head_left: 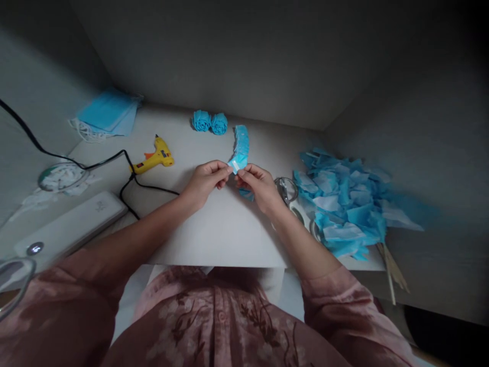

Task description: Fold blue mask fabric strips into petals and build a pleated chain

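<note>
A curved strip of overlapping blue pieces point(241, 142) runs back from my hands over the white table point(221, 234). My left hand point(208, 181) pinches the left corner of its near end, where a small white patch shows. The right edge of that end is between the thumb and fingers of my right hand point(257, 183). Under my right hand a bit of blue material point(246, 194) lies on the table. Two rolled blue rosettes point(201, 121) sit side by side behind my hands, left of the strip.
Left are a yellow glue gun point(155, 157) with a black cable point(103, 162), stacked blue masks point(109, 112), a dish of white scraps point(63, 177) and a long white device point(76, 221). Right are scissors point(286, 189), a blue pile point(344, 193) and sticks point(391, 272). Walls enclose the table.
</note>
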Action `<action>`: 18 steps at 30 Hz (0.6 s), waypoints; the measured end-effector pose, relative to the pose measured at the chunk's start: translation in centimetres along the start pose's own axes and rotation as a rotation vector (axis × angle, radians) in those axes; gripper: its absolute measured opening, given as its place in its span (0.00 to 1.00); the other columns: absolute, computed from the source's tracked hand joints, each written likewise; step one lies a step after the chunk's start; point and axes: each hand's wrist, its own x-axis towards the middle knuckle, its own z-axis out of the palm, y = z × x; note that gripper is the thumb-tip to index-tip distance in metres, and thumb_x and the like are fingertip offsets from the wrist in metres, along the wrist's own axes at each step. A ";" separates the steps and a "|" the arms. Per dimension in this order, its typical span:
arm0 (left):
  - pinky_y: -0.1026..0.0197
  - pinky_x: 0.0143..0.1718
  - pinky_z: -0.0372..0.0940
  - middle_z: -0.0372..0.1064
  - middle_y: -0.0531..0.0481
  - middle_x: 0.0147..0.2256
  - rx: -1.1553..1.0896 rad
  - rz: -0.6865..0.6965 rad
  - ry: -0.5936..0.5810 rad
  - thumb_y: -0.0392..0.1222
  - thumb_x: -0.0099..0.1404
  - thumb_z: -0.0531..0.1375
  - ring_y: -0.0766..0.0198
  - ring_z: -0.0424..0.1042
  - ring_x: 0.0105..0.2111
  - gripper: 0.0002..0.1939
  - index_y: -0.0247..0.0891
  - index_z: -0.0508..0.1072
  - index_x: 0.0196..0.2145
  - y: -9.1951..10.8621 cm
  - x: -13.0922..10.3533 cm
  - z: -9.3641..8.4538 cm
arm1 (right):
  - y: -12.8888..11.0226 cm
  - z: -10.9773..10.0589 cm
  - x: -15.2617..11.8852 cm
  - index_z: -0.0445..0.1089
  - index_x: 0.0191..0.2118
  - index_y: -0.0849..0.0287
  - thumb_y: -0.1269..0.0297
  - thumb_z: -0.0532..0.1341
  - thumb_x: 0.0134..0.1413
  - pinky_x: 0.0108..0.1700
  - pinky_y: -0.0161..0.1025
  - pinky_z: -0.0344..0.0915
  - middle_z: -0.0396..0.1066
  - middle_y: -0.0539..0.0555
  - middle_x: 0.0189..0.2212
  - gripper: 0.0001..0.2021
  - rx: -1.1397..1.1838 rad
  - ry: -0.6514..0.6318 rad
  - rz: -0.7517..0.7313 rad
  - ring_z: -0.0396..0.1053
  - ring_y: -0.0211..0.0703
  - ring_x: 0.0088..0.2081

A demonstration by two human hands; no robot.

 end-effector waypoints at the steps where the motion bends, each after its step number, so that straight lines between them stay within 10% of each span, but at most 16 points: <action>1: 0.65 0.25 0.55 0.64 0.55 0.23 0.008 -0.012 -0.003 0.45 0.57 0.66 0.72 0.60 0.22 0.11 0.37 0.70 0.25 0.0 0.0 0.1 | 0.0 0.0 0.1 0.71 0.27 0.56 0.50 0.73 0.41 0.35 0.34 0.63 0.72 0.47 0.27 0.17 0.006 0.009 -0.001 0.65 0.34 0.28; 18: 0.62 0.34 0.59 0.71 0.53 0.28 0.872 0.558 0.148 0.35 0.62 0.62 0.65 0.66 0.29 0.03 0.40 0.77 0.32 0.3 -0.4 -0.2 | 0.1 -0.1 0.3 0.69 0.24 0.58 0.49 0.70 0.43 0.32 0.35 0.56 0.64 0.46 0.22 0.17 -0.163 -0.005 -0.082 0.59 0.34 0.27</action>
